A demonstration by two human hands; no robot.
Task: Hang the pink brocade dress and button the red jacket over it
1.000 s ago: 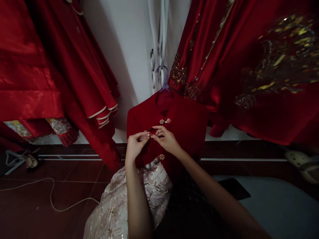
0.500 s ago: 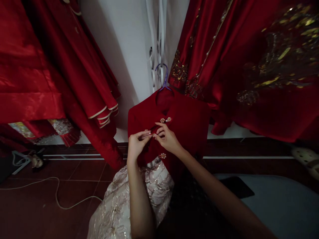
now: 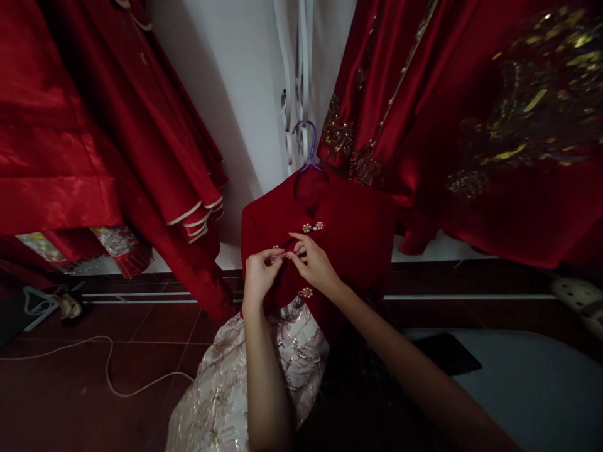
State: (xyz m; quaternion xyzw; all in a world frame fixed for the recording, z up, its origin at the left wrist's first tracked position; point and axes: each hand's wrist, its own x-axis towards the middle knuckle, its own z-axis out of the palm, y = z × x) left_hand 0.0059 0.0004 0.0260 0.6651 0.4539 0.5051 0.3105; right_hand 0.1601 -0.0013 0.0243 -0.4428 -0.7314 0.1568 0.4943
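Note:
A red jacket hangs in front of me on a purple hanger. A pearl flower clasp sits fastened near its neckline, and another flower ornament shows lower on the front edge. Between these two, my left hand pinches at the jacket's front opening, its fingertips on a small beaded clasp part. My right hand meets it there, thumb and fingers closed on the same clasp, with the index finger stretched upward. The fingertips largely hide the clasp. Below hangs a pale shiny floral skirt.
Red garments hang at the left, and a red gown with gold sequins at the right. A white metal stand rises behind the hanger. A cable lies on the floor. A dark flat object rests on a grey surface.
My right hand has shifted slightly left, closer to my left hand's fingertips. Both hands stay pinched at the middle clasp; the jacket hangs nearly as before.

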